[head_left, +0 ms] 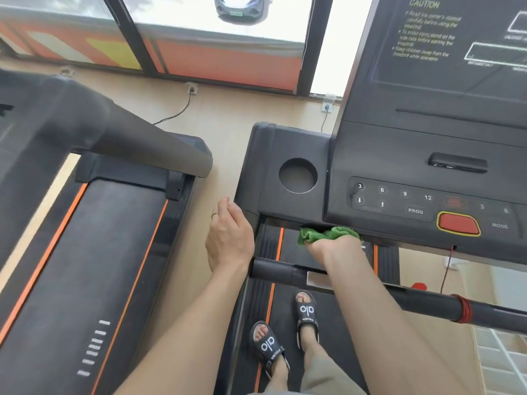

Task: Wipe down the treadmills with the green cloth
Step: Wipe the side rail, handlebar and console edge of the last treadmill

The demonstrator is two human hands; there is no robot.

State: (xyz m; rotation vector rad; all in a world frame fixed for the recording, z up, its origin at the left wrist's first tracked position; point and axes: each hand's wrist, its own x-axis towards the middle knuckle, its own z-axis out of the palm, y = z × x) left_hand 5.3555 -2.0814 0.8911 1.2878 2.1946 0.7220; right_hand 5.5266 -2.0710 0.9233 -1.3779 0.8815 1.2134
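I stand on the belt of a black treadmill with a button console and a round cup holder. My right hand grips a bunched green cloth pressed up against the underside of the console's front edge. My left hand, with a ring on one finger, grips the console's front left corner, fingers curled round its edge. A second black treadmill with orange stripes stands to the left.
A black handlebar crosses in front of my body, with red cord wound round it at the right. My sandalled feet are on the belt. Power cables run to wall sockets below the windows. Beige floor separates the two treadmills.
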